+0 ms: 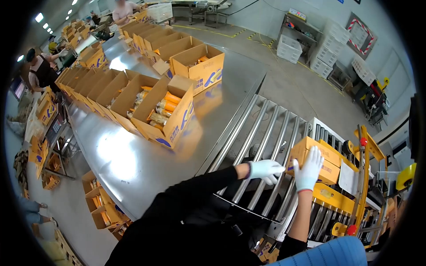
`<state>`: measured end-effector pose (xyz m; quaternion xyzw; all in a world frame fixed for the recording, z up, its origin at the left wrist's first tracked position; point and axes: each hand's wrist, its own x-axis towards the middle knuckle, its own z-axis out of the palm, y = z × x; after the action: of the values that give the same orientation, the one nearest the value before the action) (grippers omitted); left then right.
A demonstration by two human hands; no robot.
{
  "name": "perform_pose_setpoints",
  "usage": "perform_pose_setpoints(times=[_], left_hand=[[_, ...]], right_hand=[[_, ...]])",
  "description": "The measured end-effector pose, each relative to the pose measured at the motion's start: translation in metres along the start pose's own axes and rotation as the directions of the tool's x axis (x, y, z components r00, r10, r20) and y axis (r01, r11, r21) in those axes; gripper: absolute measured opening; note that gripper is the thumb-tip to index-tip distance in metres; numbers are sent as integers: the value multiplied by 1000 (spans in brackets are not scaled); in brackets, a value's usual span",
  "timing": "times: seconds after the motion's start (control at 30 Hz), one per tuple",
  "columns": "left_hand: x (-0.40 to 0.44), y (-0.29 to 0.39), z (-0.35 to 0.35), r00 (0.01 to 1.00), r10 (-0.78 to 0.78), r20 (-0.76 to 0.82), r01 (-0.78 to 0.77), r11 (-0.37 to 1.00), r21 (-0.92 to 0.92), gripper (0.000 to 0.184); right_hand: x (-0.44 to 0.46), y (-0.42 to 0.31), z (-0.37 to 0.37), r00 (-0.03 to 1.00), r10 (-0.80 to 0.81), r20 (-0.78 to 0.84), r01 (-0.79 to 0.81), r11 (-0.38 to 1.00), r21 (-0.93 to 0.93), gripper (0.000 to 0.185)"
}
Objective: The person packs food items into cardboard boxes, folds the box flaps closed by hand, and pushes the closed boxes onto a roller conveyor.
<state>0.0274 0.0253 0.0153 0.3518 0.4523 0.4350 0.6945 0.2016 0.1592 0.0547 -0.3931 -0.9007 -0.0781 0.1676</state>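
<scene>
A closed cardboard box (pixel 328 172) sits on the roller conveyor at the entry of a yellow-framed machine. My right hand (pixel 309 170), in a white glove, lies flat against the near end of the box with its fingers stretched out. Just left of the box, my left hand (pixel 266 170), also gloved, hovers over the rollers (pixel 253 146). Its fingers are loosely extended and hold nothing; whether the fingertips touch the box I cannot tell.
On the steel table (pixel 117 155), open cartons (pixel 171 111) of orange-wrapped packs stand in rows. More filled cartons (pixel 102 204) are low at left. Yellow machine rails (pixel 363 177) rise at right. White crates (pixel 330 44) are stacked behind. A co-worker (pixel 40 68) stands at far left.
</scene>
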Motion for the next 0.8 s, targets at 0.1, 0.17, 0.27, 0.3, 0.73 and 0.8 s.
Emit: perform_pose_setpoints(times=[0.1, 0.17, 0.27, 0.3, 0.73, 0.8], left_hand=[[-119, 40, -19, 730, 636, -252, 99, 267, 959, 55], [-192, 52, -54, 497, 853, -159, 573, -185, 798, 62], [-255, 40, -94, 207, 751, -627, 887, 126, 445, 28], [-262, 36, -101, 164, 666, -728, 937, 126, 326, 23], [-253, 51, -135, 409, 567, -715, 241, 689, 684, 53], [-247, 59, -110, 313, 669, -674, 46, 699, 714, 48]], right_hand=[[-12, 27, 11, 996, 11, -91, -15, 999, -46, 72], [-13, 44, 17, 997, 55, -49, -57, 998, -40, 70], [-12, 36, 16, 988, 63, -142, -77, 992, -100, 62], [-12, 30, 9, 997, 54, 59, -59, 993, 98, 56], [-35, -135, -8, 770, -635, -70, 583, 653, 484, 69], [-27, -139, -17, 770, -628, -117, 575, 602, 554, 47]])
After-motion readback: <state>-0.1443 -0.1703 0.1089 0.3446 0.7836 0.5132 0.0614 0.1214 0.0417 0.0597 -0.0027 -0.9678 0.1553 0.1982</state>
